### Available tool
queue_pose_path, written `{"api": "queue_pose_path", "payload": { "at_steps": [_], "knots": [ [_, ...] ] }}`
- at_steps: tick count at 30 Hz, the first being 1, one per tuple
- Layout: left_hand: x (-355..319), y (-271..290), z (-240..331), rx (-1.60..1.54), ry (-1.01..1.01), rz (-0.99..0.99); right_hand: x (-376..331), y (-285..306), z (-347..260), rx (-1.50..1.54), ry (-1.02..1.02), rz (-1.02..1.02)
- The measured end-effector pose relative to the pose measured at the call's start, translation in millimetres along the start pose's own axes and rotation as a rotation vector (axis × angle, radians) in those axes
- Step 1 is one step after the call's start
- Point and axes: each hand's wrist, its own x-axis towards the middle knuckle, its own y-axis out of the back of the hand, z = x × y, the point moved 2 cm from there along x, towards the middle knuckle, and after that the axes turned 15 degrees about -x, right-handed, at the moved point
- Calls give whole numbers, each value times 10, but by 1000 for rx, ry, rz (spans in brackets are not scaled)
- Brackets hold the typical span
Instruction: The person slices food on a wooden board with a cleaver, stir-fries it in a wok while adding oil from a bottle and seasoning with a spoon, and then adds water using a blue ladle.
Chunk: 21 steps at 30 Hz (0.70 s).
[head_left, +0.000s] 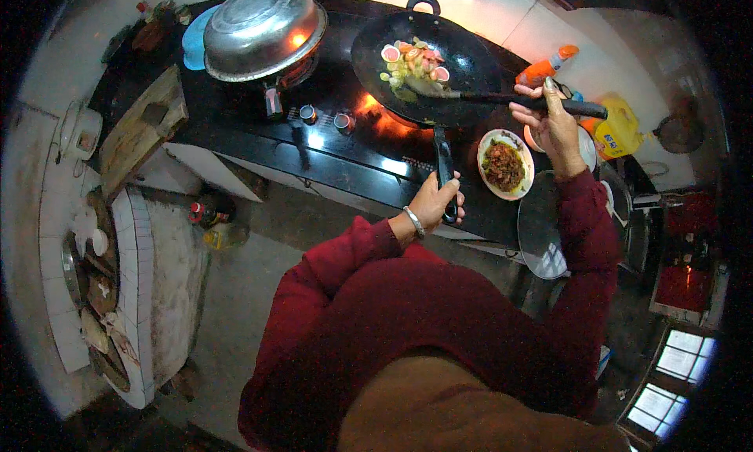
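Wok (474, 56) sits on the bench (227, 121), straight ahead of the left fingers and left of the right ones, sliced pink-and-green food (414, 60) inside. Writing: yellow jug (616, 134), just right of the right fingers, has dark label marks, too small to read; orange bottle (545, 68), just beyond them, label also unclear.

Left hand (427, 205): fingers wrapped closed round the black wok handle (442, 150), thumb along it; bracelet (415, 222) at wrist. Right hand (561, 134): fingers part-spread, loosely curled on the spatula (494, 98) handle, thumb over it; spatula head reaches left, down in the food.

Between the two hands, oval dish (482, 162) of browned food. Flame (384, 109) under the wok, left beyond left fingers. Silver domed lid (263, 29) farther left.
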Motion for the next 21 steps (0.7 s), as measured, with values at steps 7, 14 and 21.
{"api": "queue_pose_path", "payload": {
  "at_steps": [7,14,21],
  "knots": [
    [34,47,-30,-10,-10,-13,61,-166,-285,-462,-28,68],
    [47,50,-74,-16,3,-5,480,-280,547,-301,197,-48],
    [5,48,3,30,-32,30,341,-565,-89,-1018,934,-466]
  ]
}}
